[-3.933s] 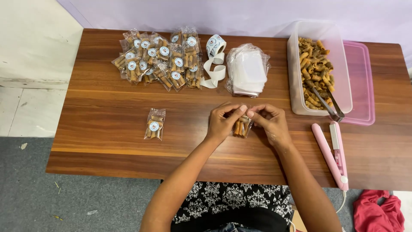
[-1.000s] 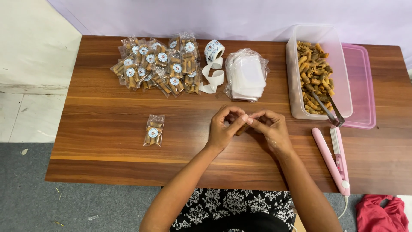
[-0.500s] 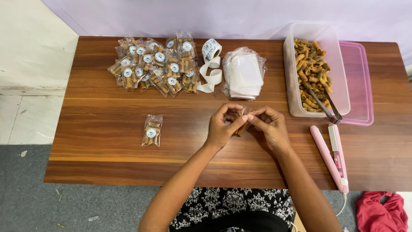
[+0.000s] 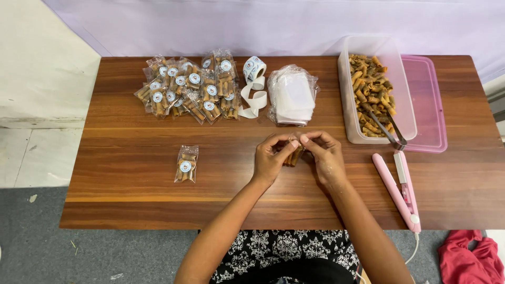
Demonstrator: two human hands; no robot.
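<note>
Both hands meet over the middle of the wooden table (image 4: 131, 179). My left hand (image 4: 273, 156) and my right hand (image 4: 325, 153) pinch a small clear packet of brown snack sticks (image 4: 294, 156) between the fingertips, most of it hidden by the fingers. One finished packet with a round sticker (image 4: 186, 163) lies alone to the left. A pile of several such packets (image 4: 184, 92) sits at the back left.
A roll of round stickers (image 4: 254, 79) and a stack of empty clear bags (image 4: 292, 96) lie at the back centre. A clear tub of snack sticks (image 4: 372, 92) holds metal tongs (image 4: 388, 131); its pink lid (image 4: 428, 105) lies beside it. A pink heat sealer (image 4: 398, 189) rests right.
The hands stay together over the packet, with only small finger movements. Compared with the oldest frame, they hold it slightly higher on the table.
</note>
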